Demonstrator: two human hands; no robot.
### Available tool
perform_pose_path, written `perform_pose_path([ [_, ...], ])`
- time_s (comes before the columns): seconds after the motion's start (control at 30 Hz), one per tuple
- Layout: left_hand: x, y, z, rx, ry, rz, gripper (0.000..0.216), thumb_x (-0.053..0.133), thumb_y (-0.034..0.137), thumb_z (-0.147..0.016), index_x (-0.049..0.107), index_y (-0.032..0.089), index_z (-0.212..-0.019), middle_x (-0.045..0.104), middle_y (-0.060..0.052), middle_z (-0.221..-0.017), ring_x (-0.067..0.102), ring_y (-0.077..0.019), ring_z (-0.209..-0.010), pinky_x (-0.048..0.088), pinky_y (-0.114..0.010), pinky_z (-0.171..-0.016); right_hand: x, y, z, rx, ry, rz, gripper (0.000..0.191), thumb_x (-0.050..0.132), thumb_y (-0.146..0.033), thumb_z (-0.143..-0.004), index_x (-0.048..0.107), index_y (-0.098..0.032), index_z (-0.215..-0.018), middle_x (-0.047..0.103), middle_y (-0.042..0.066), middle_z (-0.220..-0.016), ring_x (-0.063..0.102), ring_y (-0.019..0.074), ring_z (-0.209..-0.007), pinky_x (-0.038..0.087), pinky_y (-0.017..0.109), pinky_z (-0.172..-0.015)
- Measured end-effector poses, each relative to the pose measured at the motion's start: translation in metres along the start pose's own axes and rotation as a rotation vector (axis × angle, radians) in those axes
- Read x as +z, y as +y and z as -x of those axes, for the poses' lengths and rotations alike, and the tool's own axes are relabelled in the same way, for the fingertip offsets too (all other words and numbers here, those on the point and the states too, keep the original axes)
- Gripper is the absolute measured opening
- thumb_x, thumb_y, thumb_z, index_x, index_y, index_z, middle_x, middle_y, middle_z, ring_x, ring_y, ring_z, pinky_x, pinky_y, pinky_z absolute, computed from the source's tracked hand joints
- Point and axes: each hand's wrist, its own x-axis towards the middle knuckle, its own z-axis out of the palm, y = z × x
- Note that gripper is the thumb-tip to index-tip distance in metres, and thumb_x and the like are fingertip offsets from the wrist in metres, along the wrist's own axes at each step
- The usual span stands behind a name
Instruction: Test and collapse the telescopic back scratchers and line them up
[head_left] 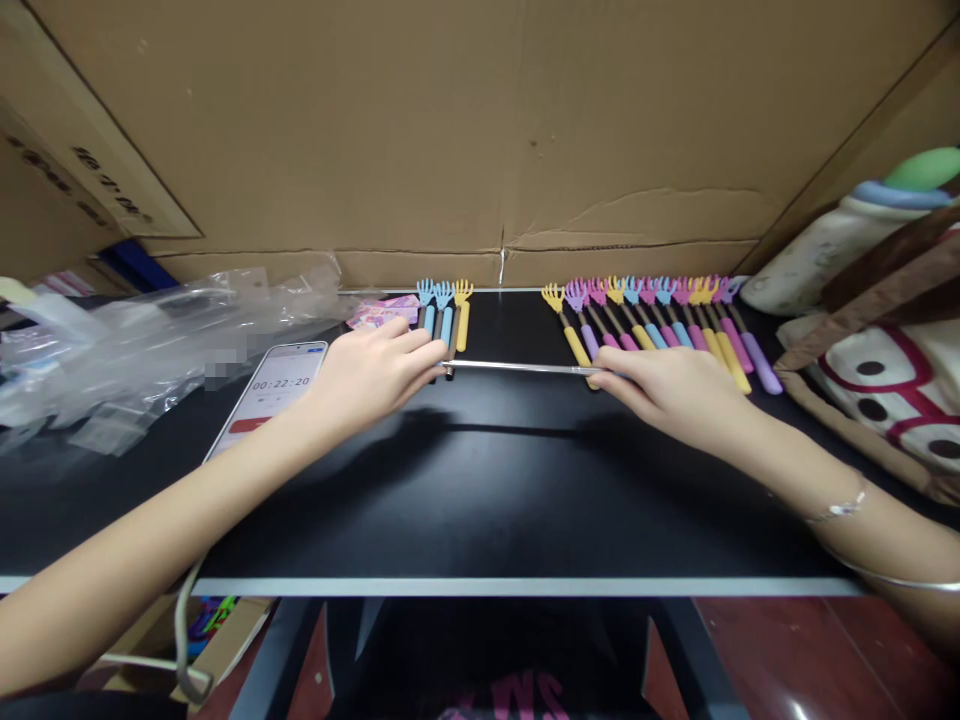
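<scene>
A thin silver telescopic rod (517, 367) of a back scratcher stretches level between my hands above the black table (495, 500). My left hand (382, 365) is closed around its left end, and my right hand (667, 390) pinches the right end; the fingers hide both ends. Just behind my left hand lie a few back scratchers, two blue and a yellow one (463, 328), with hand-shaped heads pointing away. Beyond my right hand, several more in yellow, purple, pink and blue lie side by side, starting with a yellow back scratcher (576, 347).
A phone (262, 400) showing a timer lies under my left forearm. Clear plastic bags (187, 330) are heaped at left, near pink printed packaging (384, 312). A bottle (832, 250) and a cloth bag (862, 400) stand at right. Cardboard (450, 130) walls the back.
</scene>
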Motion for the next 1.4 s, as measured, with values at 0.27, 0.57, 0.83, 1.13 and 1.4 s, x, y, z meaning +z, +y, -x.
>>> perform_pose_path([
  [0.27, 0.008, 0.005, -0.001, 0.04, 0.043, -0.001, 0.026, 0.042, 0.03, -0.098, 0.059, 0.02, -0.08, 0.064, -0.001, -0.072, 0.056, -0.0181, -0.071, 0.029, -0.03, -0.051, 0.01, -0.004, 0.004, -0.081, 0.22, 0.227, 0.046, 0.03, -0.044, -0.099, 0.056, -0.019, -0.07, 0.061, 0.002, -0.055, 0.05, 0.013, -0.046, 0.017, 0.024, -0.045],
  [0.57, 0.0, -0.001, -0.002, 0.043, 0.032, 0.13, 0.03, 0.04, 0.036, -0.099, 0.063, 0.021, -0.088, 0.066, -0.001, -0.075, 0.061, -0.0163, -0.074, 0.03, -0.028, -0.052, 0.011, 0.005, 0.009, -0.121, 0.237, 0.166, 0.039, 0.037, -0.044, -0.099, 0.059, -0.019, -0.079, 0.067, 0.0, -0.064, 0.059, 0.0133, -0.053, 0.024, 0.023, -0.046],
  [0.83, 0.003, -0.016, 0.004, 0.072, 0.038, 0.159, 0.035, 0.039, 0.044, -0.098, 0.064, 0.021, -0.089, 0.069, -0.002, -0.08, 0.062, -0.0151, -0.075, 0.031, -0.025, -0.055, 0.012, 0.012, 0.011, -0.114, 0.185, 0.135, 0.03, 0.042, -0.039, -0.097, 0.063, -0.02, -0.088, 0.072, 0.003, -0.075, 0.065, 0.0163, -0.062, 0.029, 0.025, -0.047],
  [1.13, 0.006, -0.021, 0.008, 0.16, 0.022, 0.205, 0.042, 0.034, 0.042, -0.1, 0.067, 0.021, -0.086, 0.067, 0.0, -0.067, 0.062, -0.0132, -0.065, 0.031, -0.025, -0.054, 0.008, 0.015, 0.012, -0.143, 0.202, 0.104, 0.034, 0.042, -0.042, -0.097, 0.067, -0.021, -0.088, 0.075, 0.004, -0.08, 0.069, 0.0167, -0.066, 0.036, 0.025, -0.051],
  [1.4, 0.005, -0.02, 0.011, 0.127, -0.007, 0.374, 0.04, 0.038, 0.038, -0.099, 0.07, 0.023, -0.081, 0.072, 0.001, -0.07, 0.063, -0.0106, -0.063, 0.032, -0.023, -0.055, 0.009, 0.011, 0.014, -0.187, 0.27, 0.143, 0.03, 0.045, -0.039, -0.097, 0.069, -0.021, -0.091, 0.076, 0.002, -0.081, 0.068, 0.0139, -0.066, 0.035, 0.024, -0.052],
])
